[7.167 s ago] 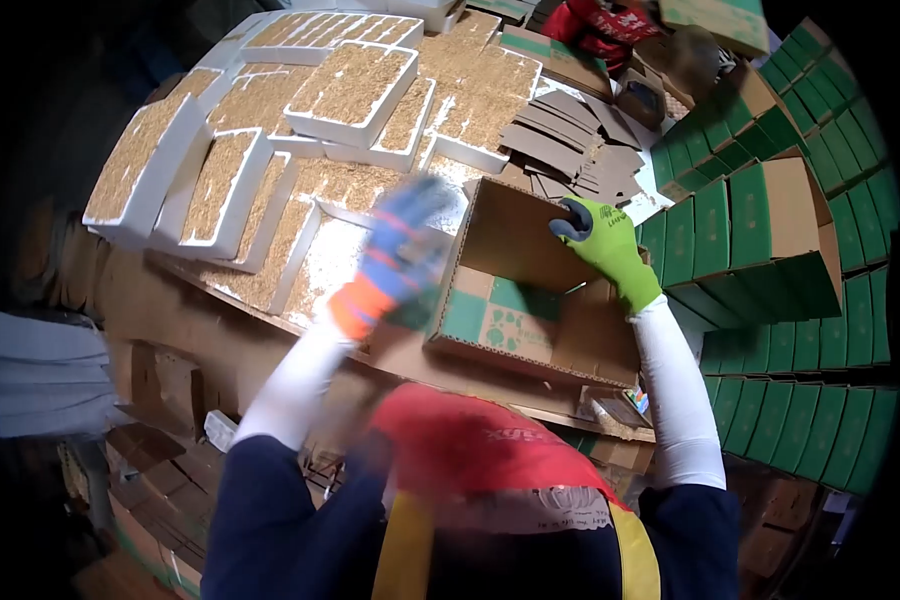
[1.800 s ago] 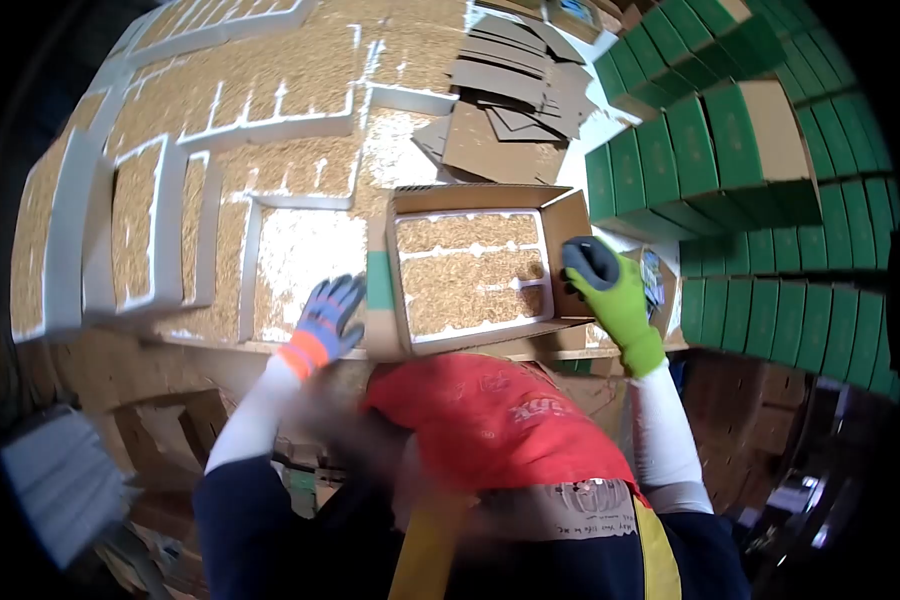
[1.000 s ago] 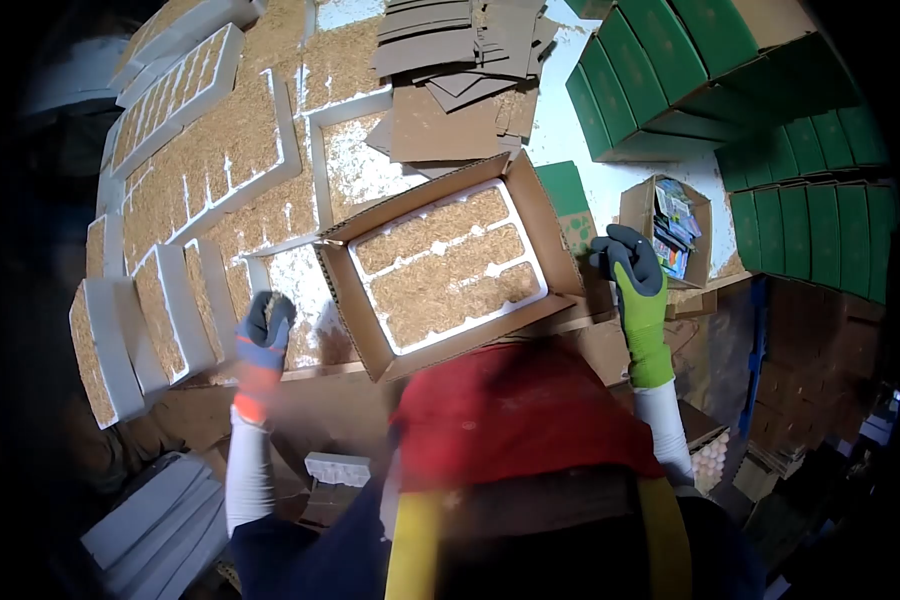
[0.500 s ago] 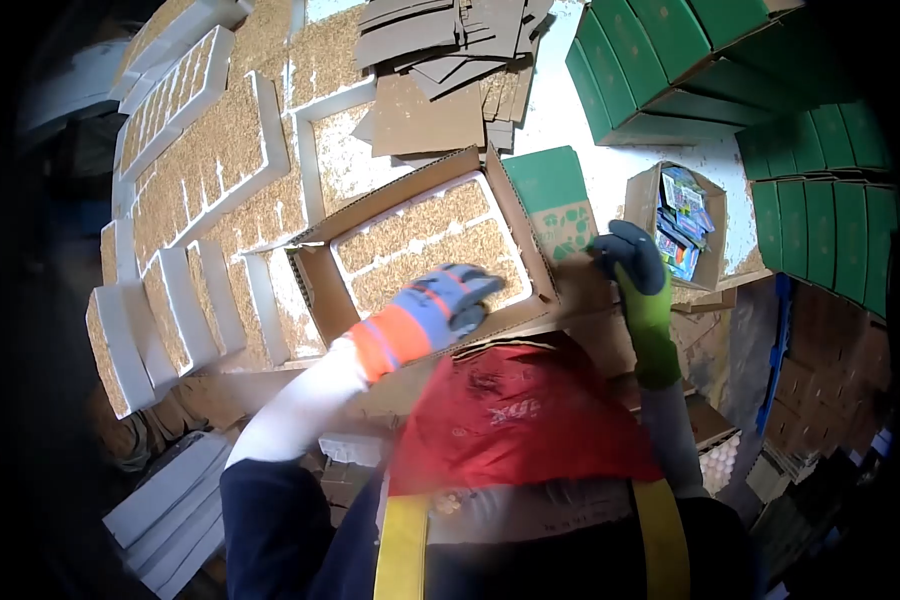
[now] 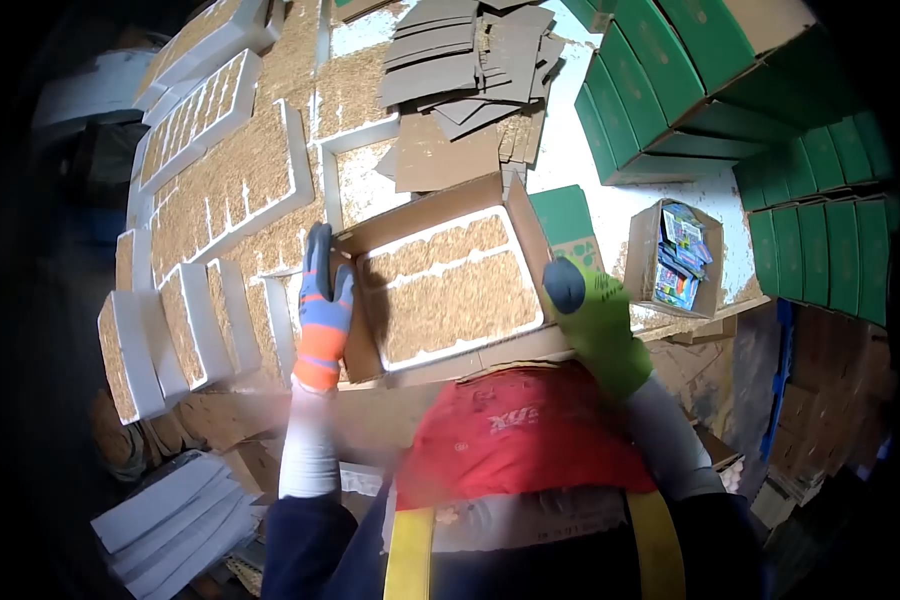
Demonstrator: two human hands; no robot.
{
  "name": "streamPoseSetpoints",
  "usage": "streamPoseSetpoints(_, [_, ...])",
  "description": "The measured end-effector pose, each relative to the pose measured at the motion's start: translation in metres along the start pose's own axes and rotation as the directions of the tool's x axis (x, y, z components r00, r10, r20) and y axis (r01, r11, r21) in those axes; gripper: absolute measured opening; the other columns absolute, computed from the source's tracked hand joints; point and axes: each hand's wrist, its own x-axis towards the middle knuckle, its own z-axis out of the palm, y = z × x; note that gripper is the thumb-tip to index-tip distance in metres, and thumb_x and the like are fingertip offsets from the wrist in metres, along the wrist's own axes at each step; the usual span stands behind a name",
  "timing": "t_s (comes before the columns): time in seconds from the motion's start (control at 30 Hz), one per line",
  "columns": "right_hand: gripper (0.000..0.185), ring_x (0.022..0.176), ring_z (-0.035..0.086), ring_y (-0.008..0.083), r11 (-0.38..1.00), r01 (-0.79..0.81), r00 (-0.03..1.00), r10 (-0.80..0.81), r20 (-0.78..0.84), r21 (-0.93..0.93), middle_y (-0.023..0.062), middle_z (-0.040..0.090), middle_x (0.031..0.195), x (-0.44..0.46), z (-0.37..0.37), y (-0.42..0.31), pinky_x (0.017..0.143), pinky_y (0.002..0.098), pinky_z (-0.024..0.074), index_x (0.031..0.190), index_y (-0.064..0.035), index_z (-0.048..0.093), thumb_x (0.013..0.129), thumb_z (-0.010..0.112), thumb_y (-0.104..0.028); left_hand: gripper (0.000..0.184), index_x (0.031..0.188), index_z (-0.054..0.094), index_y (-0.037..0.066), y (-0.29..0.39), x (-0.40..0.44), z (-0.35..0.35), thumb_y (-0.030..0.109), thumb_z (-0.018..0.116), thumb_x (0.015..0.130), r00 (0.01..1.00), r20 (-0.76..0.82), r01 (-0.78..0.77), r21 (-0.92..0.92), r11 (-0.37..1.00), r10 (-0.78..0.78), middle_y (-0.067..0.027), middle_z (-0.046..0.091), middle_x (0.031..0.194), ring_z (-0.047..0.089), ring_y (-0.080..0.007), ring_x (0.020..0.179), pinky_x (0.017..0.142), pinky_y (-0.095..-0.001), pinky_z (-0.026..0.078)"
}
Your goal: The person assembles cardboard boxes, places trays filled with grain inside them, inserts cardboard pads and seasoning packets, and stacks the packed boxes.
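Note:
An open cardboard box [image 5: 370, 352] lies at the table's front edge. Inside it is a white foam tray [image 5: 526, 262] filled with tan, grainy, chaff-like material, with white ridges showing through. My left hand [image 5: 325, 310], in a blue and orange glove, rests along the box's left wall with its fingers stretched upward and the thumb apart. At the right wall is my right hand [image 5: 595, 315], in a green glove with dark fingertips, its fingers curled together against the box's edge. Green and brown box flaps [image 5: 565, 220] spread out to the right.
Foam trays of the tan material [image 5: 200, 315] cover the table's left side. Loose cardboard sheets [image 5: 448, 150] lie behind the box. A small carton of colourful packets [image 5: 642, 258] stands at the right, near rows of green boxes [image 5: 625, 95].
My left hand has left the tray's surface and moved to the box's left wall. My right hand has come in to the right wall. The tan material now looks more even across the tray's lower part.

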Motion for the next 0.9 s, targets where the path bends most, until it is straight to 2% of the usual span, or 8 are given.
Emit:
streamPoseSetpoints(0.13, [0.010,0.059,0.057,0.0350,0.963,0.240,0.942,-0.262,-0.211,-0.124,0.0144,0.058,0.068,-0.001,0.004,0.002,0.053,0.0419,0.0458,0.077,-0.0077,0.057,0.081,0.061,-0.016,0.067,0.142,0.032,0.002,-0.009,-0.018,0.008,-0.003,0.055,0.080,0.989,-0.063,-0.118,0.214,0.970,0.134,-0.0175,0.032,0.147,0.029,-0.0325,0.137,0.112,-0.0370,0.024])
streamPoseSetpoints(0.23, [0.020,0.069,0.061,0.0364,0.958,0.246,0.967,-0.252,-0.024,-0.148,0.0170,0.062,0.080,0.000,0.001,0.016,0.060,0.0429,0.0480,0.095,-0.0047,0.059,0.080,0.064,-0.017,0.069,0.141,0.034,0.003,0.006,-0.004,0.010,-0.002,0.057,0.077,0.997,-0.039,-0.058,0.121,0.991,0.063,-0.0182,0.033,0.147,0.030,-0.0368,0.136,0.111,-0.0426,0.026])
streamPoseSetpoints(0.3, [0.029,0.073,0.061,0.0384,0.977,0.157,0.982,-0.170,-0.082,-0.146,0.0188,0.063,0.081,-0.004,0.005,0.020,0.063,0.0438,0.0488,0.102,-0.0031,0.060,0.078,0.067,-0.019,0.057,0.134,0.048,0.014,0.045,0.001,0.001,0.007,0.061,0.078,0.978,-0.006,-0.146,0.698,0.701,0.209,-0.0196,0.041,0.139,0.041,-0.0387,0.125,0.103,-0.0438,0.035])
streamPoseSetpoints(0.43, [0.013,0.059,0.056,0.0342,0.977,0.190,0.964,-0.204,-0.172,-0.098,0.0118,0.055,0.067,-0.003,-0.006,-0.010,0.052,0.0423,0.0440,0.075,-0.0112,0.052,0.083,0.061,-0.015,0.042,0.121,0.056,0.014,0.083,0.004,0.030,0.017,0.064,0.080,0.772,0.579,-0.354,0.046,0.934,0.264,-0.0141,0.054,0.119,0.052,-0.0330,0.109,0.093,-0.0406,0.043])
streamPoseSetpoints(0.57, [0.026,0.071,0.061,0.0369,0.997,0.042,0.999,-0.043,-0.013,-0.057,0.0184,0.062,0.079,-0.013,-0.007,0.008,0.060,0.0434,0.0481,0.098,-0.0043,0.063,0.078,0.068,-0.019,0.030,0.112,0.061,0.012,0.093,0.036,0.064,0.018,0.063,0.083,0.659,0.572,-0.518,-0.125,0.846,0.488,-0.0125,0.061,0.105,0.056,-0.0306,0.099,0.091,-0.0390,0.044])
streamPoseSetpoints(0.63, [0.014,0.070,0.058,0.0324,0.953,0.237,0.961,-0.202,0.189,-0.189,0.0136,0.056,0.076,-0.015,-0.015,0.010,0.057,0.0412,0.0459,0.088,-0.0050,0.059,0.078,0.065,-0.013,0.026,0.109,0.064,0.009,0.109,0.072,0.043,0.014,0.063,0.084,0.794,0.512,-0.135,-0.379,0.916,0.329,-0.0109,0.064,0.103,0.061,-0.0274,0.096,0.086,-0.0346,0.048])
streamPoseSetpoints(0.7, [0.010,0.069,0.055,0.0279,0.803,0.498,0.828,-0.552,-0.094,-0.326,0.0098,0.049,0.075,-0.007,-0.031,-0.005,0.057,0.0382,0.0445,0.078,-0.0051,0.053,0.076,0.063,-0.009,0.022,0.103,0.068,0.009,0.097,0.122,0.043,0.011,0.064,0.081,0.937,0.304,-0.075,-0.307,0.949,0.173,-0.0097,0.067,0.090,0.064,-0.0248,0.084,0.077,-0.0324,0.051])
streamPoseSetpoints(0.9, [0.029,0.086,0.066,0.0226,0.879,-0.104,0.994,0.100,0.033,0.465,0.0130,0.066,0.093,-0.022,-0.024,0.023,0.072,0.0329,0.0523,0.111,-0.0006,0.061,0.082,0.065,-0.005,0.063,0.132,0.045,0.014,-0.004,0.261,0.111,0.025,0.068,0.075,0.855,0.273,-0.499,0.665,0.556,0.441,-0.0160,0.047,0.130,0.044,-0.0351,0.119,0.100,-0.0427,0.036])
